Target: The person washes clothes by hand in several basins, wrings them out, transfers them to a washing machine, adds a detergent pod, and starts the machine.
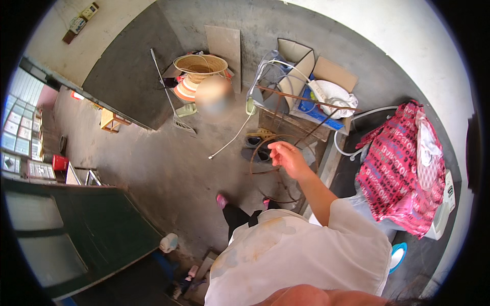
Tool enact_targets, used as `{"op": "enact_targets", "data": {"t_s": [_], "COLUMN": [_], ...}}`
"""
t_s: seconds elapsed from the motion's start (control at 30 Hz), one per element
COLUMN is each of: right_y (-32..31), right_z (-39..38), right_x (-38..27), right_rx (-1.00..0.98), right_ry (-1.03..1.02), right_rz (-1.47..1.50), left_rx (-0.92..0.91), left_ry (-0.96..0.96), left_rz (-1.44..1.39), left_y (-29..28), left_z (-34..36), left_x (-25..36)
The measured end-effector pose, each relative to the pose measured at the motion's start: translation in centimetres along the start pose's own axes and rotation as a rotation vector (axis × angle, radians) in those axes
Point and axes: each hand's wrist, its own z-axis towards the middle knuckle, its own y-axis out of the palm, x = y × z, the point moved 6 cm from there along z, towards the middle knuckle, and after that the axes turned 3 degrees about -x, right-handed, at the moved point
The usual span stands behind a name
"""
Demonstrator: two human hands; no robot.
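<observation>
My right hand (290, 159) reaches out in front of my body. Its fingers are loosely bent and apart, and I see nothing held in them. Behind it, overlapping in the picture, is a rusty metal stand (306, 99) of thin rods with round hoops; whether the fingers touch it I cannot tell. Dark shoes (255, 154) lie on the floor just beyond the hand. My left hand is out of view.
A low table with cardboard boxes (334, 74) and a blue tray (326, 122) stands against the far wall. Woven hats (201, 64) are stacked left of it, near a long-handled fly swatter (173, 104). Pink printed cloth (390, 168) hangs right. A dark green door (92, 224) is left.
</observation>
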Motion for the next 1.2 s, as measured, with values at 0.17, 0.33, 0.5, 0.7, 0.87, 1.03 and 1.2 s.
{"op": "enact_targets", "data": {"t_s": [0.17, 0.33, 0.5, 0.7, 0.87, 1.03, 1.2], "right_y": [2.2, 6.3, 11.0, 12.1, 8.8, 6.7, 4.5], "right_z": [4.7, 8.3, 13.5, 14.5, 18.2, 17.6, 14.6], "right_x": [2.4, 7.2, 4.0, -7.6, -4.7, -0.3, 1.1], "right_rx": [0.144, 0.251, 0.184, 0.046, 0.264, 0.353, 0.680], "right_ry": [-0.080, 0.083, 0.039, -0.422, -0.187, -0.061, -0.056], "right_rz": [0.075, 0.142, 0.058, -0.019, -0.040, -0.098, -0.054], "left_rx": [0.077, 0.119, 0.221, -0.154, -0.295, -0.267, -0.439], "left_ry": [-0.057, 0.021, 0.100, 0.253, 0.302, 0.355, 0.882], "left_rz": [-0.262, -0.686, -0.541, -0.013, 0.115, 0.014, 0.311], "left_y": [-12.5, -26.7, -29.7, -24.4, -22.1, -21.7, -14.0], "left_z": [5.8, 14.1, 14.1, 22.9, 26.8, 27.0, 28.1], "left_x": [1.1, 12.0, 27.6, 26.6, 32.1, 53.4, 73.0]}}
